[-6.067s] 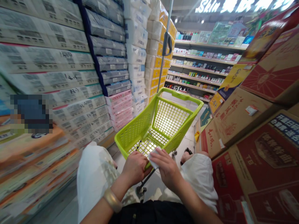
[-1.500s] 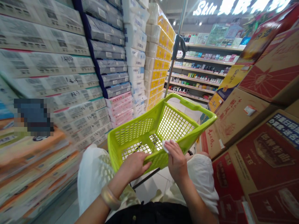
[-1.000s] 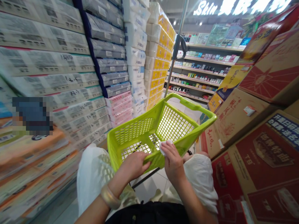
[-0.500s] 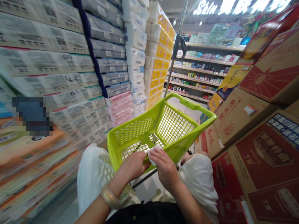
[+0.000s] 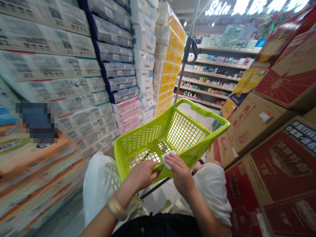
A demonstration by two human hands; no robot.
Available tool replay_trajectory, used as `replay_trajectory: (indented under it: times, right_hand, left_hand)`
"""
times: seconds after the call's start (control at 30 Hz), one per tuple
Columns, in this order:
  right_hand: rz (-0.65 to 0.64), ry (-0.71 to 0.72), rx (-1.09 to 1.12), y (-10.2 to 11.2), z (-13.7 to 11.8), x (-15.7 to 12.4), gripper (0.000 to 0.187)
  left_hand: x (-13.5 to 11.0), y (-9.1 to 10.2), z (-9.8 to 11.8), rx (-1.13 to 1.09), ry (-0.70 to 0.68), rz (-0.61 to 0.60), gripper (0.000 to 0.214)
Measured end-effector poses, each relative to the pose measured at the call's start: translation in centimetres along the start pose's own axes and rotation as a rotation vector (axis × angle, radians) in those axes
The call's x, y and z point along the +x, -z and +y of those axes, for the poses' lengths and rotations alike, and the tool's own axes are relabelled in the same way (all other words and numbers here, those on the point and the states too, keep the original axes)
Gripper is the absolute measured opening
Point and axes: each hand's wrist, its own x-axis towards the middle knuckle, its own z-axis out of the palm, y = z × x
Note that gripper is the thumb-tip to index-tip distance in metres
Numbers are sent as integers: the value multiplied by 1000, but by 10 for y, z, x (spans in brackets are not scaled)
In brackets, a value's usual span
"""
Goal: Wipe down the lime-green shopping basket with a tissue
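Observation:
A lime-green shopping basket (image 5: 138, 135) with grid walls stands in front of me between my knees, with nothing inside it. My left hand (image 5: 145, 172) is closed over the basket's near rim, its fingertips curled around the edge. Farther right on that same rim, my right hand (image 5: 179, 169) presses a crumpled white wipe (image 5: 168, 159) against the plastic. The wipe lies under its fingers and partly shows at their tips. A gold-coloured bangle (image 5: 117, 209) circles my left wrist.
Stacked packs of paper goods (image 5: 79, 70) rise on the left. Printed cardboard boxes (image 5: 266, 125) are piled on the right. A metal pole with a dark handle (image 5: 191, 49) stands behind the basket. Shelves of small goods (image 5: 217, 62) line the back.
My right hand has slid the wipe a little to the right along the near rim, away from my left hand. The left hand keeps its hold on the rim.

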Motion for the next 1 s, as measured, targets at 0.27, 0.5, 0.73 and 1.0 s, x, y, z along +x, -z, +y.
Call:
replay_trajectory:
  times: [0.27,0.5,0.73,1.0]
  right_hand:
    - [3,-12,-32,0,-1,3,47]
    - [142,-99,-117,21,23,4,44]
    - [85,-20,-125,12,14,4,47]
    - [309,-146,-197,29,20,11,41]
  left_hand:
    - [2,2,-10,23,-77,-14,25]
    - [1,7,-28,43,-113,-20,27]
    - [-8,22,-34,133,-97,34,30]
    - [-2,34,-2,193,-8,202,53]
